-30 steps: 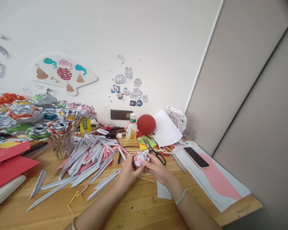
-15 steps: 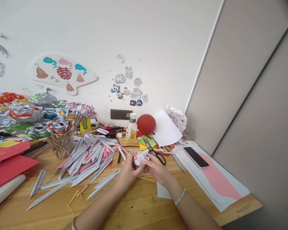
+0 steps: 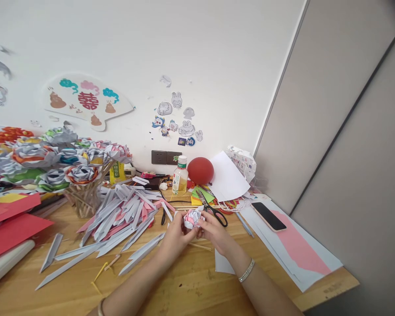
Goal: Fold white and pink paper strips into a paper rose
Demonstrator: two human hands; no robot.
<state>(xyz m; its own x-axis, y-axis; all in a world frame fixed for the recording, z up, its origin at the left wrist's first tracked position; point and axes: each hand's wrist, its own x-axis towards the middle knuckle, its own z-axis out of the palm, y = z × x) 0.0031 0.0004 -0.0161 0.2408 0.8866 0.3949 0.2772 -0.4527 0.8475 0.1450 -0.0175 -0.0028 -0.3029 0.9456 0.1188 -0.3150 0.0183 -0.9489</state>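
Between my two hands is a small white and pink paper flower [image 3: 192,218], held above the wooden table. The fingers of my left hand [image 3: 175,235] close around its left side. My right hand [image 3: 215,230] grips it from the right, with fingertips pressed to its edge. Just behind the flower lie black-handled scissors [image 3: 213,209]. To the left spreads a heap of folded paper strips [image 3: 125,215] in white and pink. A thin wooden stick [image 3: 200,246] lies under my hands, partly hidden by them.
Finished paper flowers [image 3: 82,174] stand on sticks in a clear container at the left. Behind my hands are a bottle [image 3: 180,177] and a red balloon [image 3: 200,170]. A phone [image 3: 269,216] rests on paper sheets [image 3: 296,272] at the right. Red paper [image 3: 16,235] lies far left.
Both hands stay in almost the same place around the flower. The flower looks very slightly turned; nothing else has visibly moved.
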